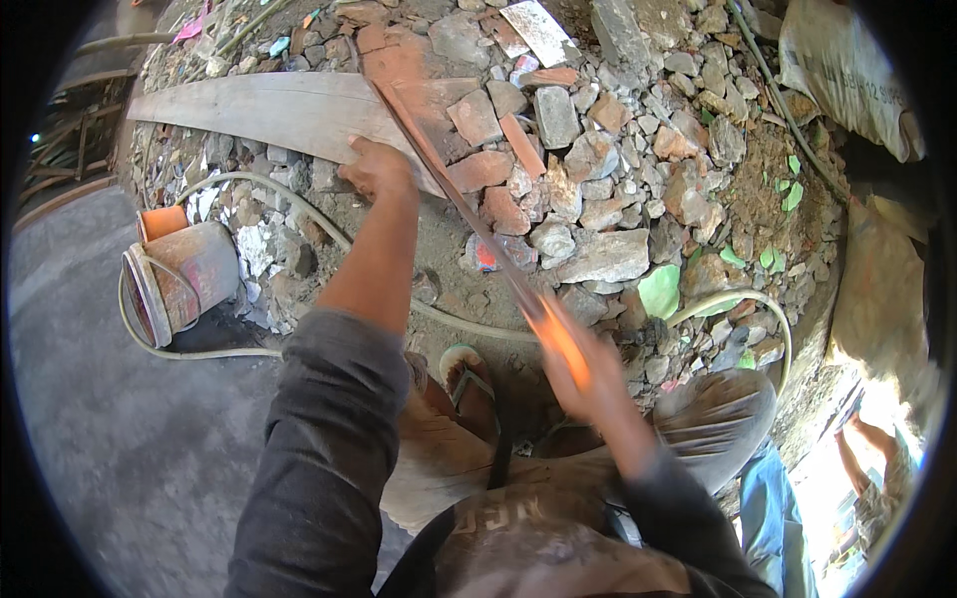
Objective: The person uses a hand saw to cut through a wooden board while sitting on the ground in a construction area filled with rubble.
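My left hand (pixel 375 169) grips the lower edge of a long pale wooden plank (pixel 239 105), fingers curled on it near its right end. My right hand (pixel 588 374) is closed on the orange handle of a long narrow tool (pixel 488 239), apparently a handsaw, blurred by motion. Its blade runs diagonally up-left across the plank's right end. My sandalled foot (pixel 464 384) shows between my forearms.
Broken bricks and stones (pixel 598 199) heap around the plank. A pale hose (pixel 449 319) winds past a tipped dirty bucket (pixel 189 274) and an orange pot (pixel 159 222). White sacks (pixel 842 75) lie at upper right. Another person's arms (pixel 862 453) show at lower right.
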Available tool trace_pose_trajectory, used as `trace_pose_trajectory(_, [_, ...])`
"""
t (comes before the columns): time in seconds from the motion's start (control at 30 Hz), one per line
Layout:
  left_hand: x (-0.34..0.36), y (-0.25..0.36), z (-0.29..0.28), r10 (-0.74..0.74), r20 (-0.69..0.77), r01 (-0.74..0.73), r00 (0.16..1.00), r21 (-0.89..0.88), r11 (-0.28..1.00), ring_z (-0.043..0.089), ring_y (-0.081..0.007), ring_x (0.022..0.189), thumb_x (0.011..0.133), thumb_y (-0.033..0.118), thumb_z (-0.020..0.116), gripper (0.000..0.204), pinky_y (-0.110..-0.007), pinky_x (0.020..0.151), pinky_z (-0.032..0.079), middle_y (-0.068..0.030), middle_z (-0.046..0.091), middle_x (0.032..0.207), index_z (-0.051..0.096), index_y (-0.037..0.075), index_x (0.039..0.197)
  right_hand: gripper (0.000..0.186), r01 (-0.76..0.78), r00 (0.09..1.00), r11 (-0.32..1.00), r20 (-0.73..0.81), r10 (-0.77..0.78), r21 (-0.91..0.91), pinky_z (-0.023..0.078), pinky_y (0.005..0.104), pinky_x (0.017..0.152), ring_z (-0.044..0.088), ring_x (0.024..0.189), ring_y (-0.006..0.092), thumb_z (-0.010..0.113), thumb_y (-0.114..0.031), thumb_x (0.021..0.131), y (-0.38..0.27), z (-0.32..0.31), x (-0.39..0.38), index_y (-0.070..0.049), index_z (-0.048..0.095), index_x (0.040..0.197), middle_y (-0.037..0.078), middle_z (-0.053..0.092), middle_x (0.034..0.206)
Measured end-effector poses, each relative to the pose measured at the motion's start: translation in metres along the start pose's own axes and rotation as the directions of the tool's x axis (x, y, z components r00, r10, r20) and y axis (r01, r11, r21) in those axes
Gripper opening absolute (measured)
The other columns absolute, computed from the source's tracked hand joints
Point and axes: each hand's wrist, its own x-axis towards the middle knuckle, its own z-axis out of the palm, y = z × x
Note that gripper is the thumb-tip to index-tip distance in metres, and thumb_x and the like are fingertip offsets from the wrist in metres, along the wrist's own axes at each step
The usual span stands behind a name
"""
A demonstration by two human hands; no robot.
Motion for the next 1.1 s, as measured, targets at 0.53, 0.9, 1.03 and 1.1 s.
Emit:
trace_pose_trajectory(0.53, [-0.019,0.022,-0.018,-0.038,0.089,0.04,0.995,-0.019,0.999,0.059,-0.0543,0.135,0.11,0.056,0.048,0.08,-0.057,0.118,0.043,-0.0386,0.06,0.145,0.038,-0.01,0.154,0.049,0.127,0.992,0.992,-0.023,-0.127,-0.027,0.061,0.0449,0.095,0.074,0.12,0.0408,0.064,-0.01,0.106,0.014,0.031,0.049,0.0,0.055,0.153,0.025,0.071,0.138])
trace_pose_trajectory(0.9, [-0.011,0.019,-0.008,-0.027,0.026,0.029,0.999,-0.067,0.997,0.057,-0.0548,0.138,0.108,0.055,0.053,0.082,-0.059,0.118,0.044,-0.0411,0.054,0.15,0.038,-0.011,0.155,0.057,-0.025,0.999,0.979,0.027,0.02,0.201,0.059,0.0455,0.105,0.069,0.13,0.0447,0.068,-0.005,0.102,-0.009,-0.025,-0.087,0.005,0.05,0.155,0.029,0.062,0.15])
trace_pose_trajectory(1.03, [-0.01,0.01,0.007,0.005,0.039,-0.004,0.999,-0.024,1.0,0.06,-0.0568,0.134,0.108,0.057,0.051,0.08,-0.059,0.116,0.047,-0.0427,0.058,0.144,0.041,-0.009,0.152,0.053,0.021,1.0,0.998,-0.019,-0.02,0.063,0.061,0.0501,0.094,0.072,0.117,0.0454,0.068,-0.015,0.104,0.027,0.03,0.061,-0.005,0.054,0.153,0.024,0.069,0.139])
trace_pose_trajectory(1.1, [-0.014,0.018,0.005,0.033,0.094,-0.031,0.995,-0.018,0.999,0.059,-0.0573,0.134,0.108,0.057,0.051,0.08,-0.059,0.117,0.046,-0.0428,0.057,0.144,0.042,-0.01,0.151,0.053,0.009,0.999,0.989,-0.049,-0.002,0.146,0.061,0.0522,0.086,0.072,0.109,0.0476,0.07,-0.018,0.103,0.024,0.038,0.114,-0.007,0.056,0.153,0.024,0.072,0.129])
